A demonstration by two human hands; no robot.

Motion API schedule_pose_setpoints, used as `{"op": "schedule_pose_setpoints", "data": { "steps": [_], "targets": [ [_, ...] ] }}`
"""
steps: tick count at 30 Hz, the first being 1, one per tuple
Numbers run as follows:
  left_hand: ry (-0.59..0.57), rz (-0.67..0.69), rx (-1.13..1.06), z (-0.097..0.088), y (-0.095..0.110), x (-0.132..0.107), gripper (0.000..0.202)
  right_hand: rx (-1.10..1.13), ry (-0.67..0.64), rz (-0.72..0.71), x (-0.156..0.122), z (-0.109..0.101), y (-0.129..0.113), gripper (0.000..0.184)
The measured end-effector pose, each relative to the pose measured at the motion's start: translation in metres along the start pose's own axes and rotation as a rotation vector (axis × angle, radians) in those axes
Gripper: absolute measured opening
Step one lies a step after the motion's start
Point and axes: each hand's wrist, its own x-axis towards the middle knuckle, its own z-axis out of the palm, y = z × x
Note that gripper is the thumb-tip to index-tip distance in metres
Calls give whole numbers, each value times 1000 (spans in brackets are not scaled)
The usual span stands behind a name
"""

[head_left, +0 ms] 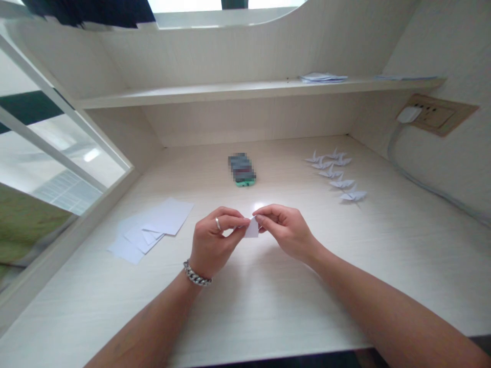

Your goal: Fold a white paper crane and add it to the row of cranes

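Note:
Between my two hands, above the middle of the desk, is a small piece of folded white paper (252, 228). My left hand (219, 234), with a ring and a chain bracelet, pinches its left side between thumb and fingers. On the other side, my right hand (286, 229) grips the paper's upper right edge with thumb and forefinger. Fingers cover part of the folds. Loose sheets of white paper (169, 217) lie overlapped to the left of my hands. Several folded white paper cranes (353, 196) stand grouped at the right rear.
A phone-like object (242, 169), blurred out with a green lower edge, lies behind my hands. A shelf (230, 93) crosses the back, with papers (323, 77) on it. On the right wall, a plug (409, 114) sits in a socket, its cable (425, 186) trailing down.

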Motion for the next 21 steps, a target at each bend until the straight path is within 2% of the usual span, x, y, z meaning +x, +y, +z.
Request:
{"op": "schedule_pose_setpoints", "data": {
  "steps": [3,9,14,17,19,21],
  "targets": [
    [-3,12,-2,0,0,0,7,27,-9,19,0,0,0,20],
    [-10,120,87,-3,6,4,11,178,-42,100,2,1,-2,23],
    [-22,120,103,-4,9,4,11,231,-57,121,3,0,-3,21],
    [24,3,12,1,6,3,5,208,-22,119,3,3,-2,21],
    [82,-165,-109,6,3,2,3,205,-13,135,4,5,-1,23],
    [109,-350,-221,10,0,1,11,199,-8,162,5,5,0,24]
  ]
}}
